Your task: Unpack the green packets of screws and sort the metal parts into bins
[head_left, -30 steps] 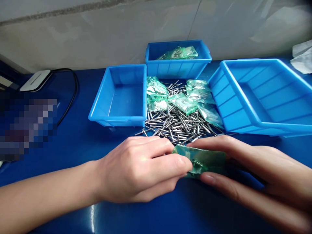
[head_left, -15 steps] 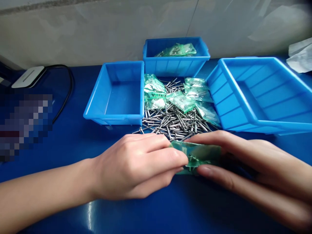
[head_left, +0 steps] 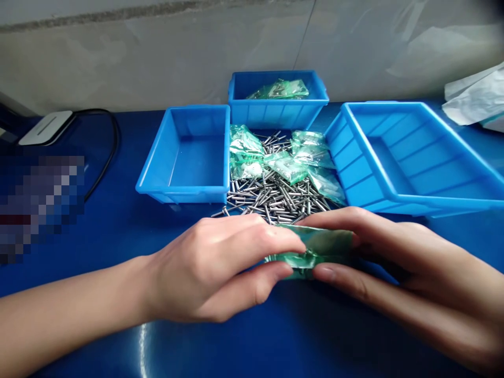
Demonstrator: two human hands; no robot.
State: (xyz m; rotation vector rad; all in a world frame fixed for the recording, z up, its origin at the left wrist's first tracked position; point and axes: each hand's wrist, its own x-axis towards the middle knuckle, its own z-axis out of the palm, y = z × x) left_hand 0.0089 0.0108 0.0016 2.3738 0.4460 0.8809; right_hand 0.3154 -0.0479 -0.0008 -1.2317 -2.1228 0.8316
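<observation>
Two hands, left [head_left: 220, 268] and right [head_left: 397, 262], grasp one green bag [head_left: 326, 242] (screws inside, apparently) before the screw pile [head_left: 275, 197], amid three blue bins [head_left: 202, 189].

Qty by type: 3 blue bins, i.e. L bin [head_left: 200, 195], back bin [head_left: 275, 113] & R bin [head_left: 360, 168]. 2 hands: L hand [head_left: 220, 268] & R hand [head_left: 405, 262]. Green bags: 1 held bag [head_left: 328, 241], min. 4 in the bag group [head_left: 285, 165] amid the bins (overlaps, exact no. unclear), min. 1 binned bag [head_left: 291, 89] in back, total n/a. Screws [head_left: 279, 199]: lots, approx. dozens+, can't count. 1 wht device [head_left: 47, 127], 1 blk cable [head_left: 114, 142], min. 1 crumpled wht sheet [head_left: 472, 97], 1 blue tabletop [head_left: 252, 341].
</observation>
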